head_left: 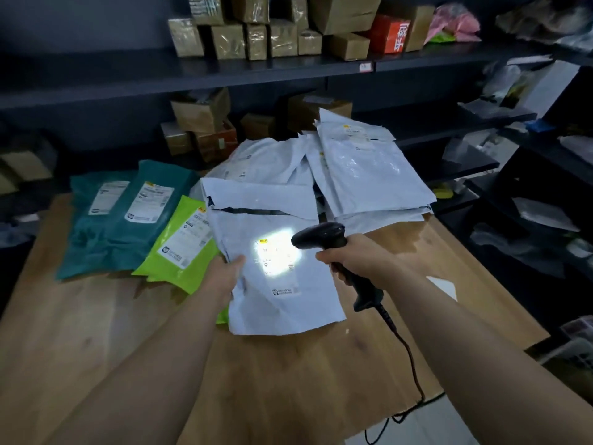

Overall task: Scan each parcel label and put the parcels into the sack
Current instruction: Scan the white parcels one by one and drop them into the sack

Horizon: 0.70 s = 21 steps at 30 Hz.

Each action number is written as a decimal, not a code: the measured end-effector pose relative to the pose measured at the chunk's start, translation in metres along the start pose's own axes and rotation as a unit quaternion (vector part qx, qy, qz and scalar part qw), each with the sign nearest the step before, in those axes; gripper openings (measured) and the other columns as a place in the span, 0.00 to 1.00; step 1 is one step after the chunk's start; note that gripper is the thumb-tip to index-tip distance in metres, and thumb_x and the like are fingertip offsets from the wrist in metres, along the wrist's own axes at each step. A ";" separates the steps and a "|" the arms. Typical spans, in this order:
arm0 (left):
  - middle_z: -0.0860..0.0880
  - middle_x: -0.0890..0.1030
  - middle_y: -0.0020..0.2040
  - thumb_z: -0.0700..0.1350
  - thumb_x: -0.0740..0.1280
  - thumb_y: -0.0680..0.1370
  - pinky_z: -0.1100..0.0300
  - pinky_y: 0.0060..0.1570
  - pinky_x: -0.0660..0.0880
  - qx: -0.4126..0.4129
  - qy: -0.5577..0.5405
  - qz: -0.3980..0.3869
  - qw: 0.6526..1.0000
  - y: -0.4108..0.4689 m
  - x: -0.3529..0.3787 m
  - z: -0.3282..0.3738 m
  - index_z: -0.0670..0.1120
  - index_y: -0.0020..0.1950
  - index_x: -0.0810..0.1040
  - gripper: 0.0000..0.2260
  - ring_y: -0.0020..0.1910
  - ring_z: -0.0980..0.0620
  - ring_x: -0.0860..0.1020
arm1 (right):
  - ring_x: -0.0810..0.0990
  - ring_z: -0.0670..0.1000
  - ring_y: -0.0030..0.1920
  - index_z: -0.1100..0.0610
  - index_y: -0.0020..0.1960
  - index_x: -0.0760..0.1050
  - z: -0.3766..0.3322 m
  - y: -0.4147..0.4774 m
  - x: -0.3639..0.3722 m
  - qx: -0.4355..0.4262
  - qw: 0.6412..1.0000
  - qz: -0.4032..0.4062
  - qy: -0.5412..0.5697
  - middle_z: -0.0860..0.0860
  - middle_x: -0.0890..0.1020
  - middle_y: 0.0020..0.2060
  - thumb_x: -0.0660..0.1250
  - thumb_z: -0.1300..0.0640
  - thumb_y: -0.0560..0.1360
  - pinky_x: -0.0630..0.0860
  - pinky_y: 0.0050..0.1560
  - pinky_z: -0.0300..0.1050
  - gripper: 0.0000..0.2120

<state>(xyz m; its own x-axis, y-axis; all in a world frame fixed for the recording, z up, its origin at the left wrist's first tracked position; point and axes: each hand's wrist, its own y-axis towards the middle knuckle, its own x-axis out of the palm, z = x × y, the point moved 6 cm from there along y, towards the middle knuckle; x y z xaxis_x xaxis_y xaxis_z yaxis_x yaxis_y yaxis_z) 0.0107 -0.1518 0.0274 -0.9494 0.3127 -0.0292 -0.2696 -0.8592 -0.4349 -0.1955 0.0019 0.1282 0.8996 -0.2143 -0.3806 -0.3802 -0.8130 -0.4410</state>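
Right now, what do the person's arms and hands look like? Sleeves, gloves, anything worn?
Left forearm and right forearm are bare to the frame edge: no sleeves in view. The left hand and right hand wear no gloves; no watch, ring or wristband shows. The only cable, black, belongs to the black handheld barcode scanner, not to anything worn.

On the table (96, 332), parcel row (134, 216) at left, held parcel (276, 303) overlapping its right end, scanner (321, 236) at that parcel's right edge, parcel heap (362, 175) behind, shelves (128, 72) with boxes (256, 36) beyond.
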 end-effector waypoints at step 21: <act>0.40 0.80 0.55 0.41 0.65 0.80 0.51 0.49 0.75 0.011 -0.016 0.059 0.998 -0.006 0.007 -0.039 0.38 0.62 0.76 0.12 0.52 0.42 0.79 | 0.73 0.49 0.25 0.59 0.37 0.74 0.022 -0.007 0.016 0.122 0.989 0.025 0.084 0.51 0.74 0.25 0.71 0.57 0.74 0.72 0.30 0.41 0.10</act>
<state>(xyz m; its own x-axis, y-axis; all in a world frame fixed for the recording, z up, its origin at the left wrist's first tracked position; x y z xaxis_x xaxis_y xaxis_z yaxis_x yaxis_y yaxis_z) 0.0117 -0.1284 -0.0050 -0.9794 0.1957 -0.0504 -0.1582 -0.8978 -0.4111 -0.1833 0.0162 0.1073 0.8940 -0.3536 -0.2750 -0.4463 -0.6497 -0.6154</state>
